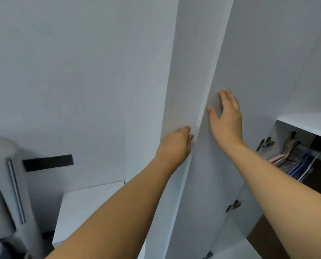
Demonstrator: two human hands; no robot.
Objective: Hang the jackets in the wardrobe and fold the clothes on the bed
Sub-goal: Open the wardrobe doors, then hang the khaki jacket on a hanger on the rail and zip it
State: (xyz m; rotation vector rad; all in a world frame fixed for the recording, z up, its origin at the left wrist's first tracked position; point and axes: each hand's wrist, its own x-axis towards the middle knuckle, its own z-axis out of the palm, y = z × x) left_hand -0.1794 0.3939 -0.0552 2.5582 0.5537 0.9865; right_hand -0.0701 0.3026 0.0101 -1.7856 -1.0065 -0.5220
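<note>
A white wardrobe door (249,75) stands swung open in front of me. My left hand (176,144) curls its fingers around the door's front edge at mid height. My right hand (227,116) lies flat on the door's inner face, fingers spread, a little higher than the left. Inside the wardrobe, at the right, several empty hangers (294,161) in pink, blue and white hang on a rail under a white shelf (309,124). No jackets or clothes are in view.
A white bedside table (88,206) stands low at the left of the wardrobe. A grey padded headboard (8,184) fills the far left. Metal hinges (233,205) sit on the door's inner side. A black strip (47,162) is on the wall.
</note>
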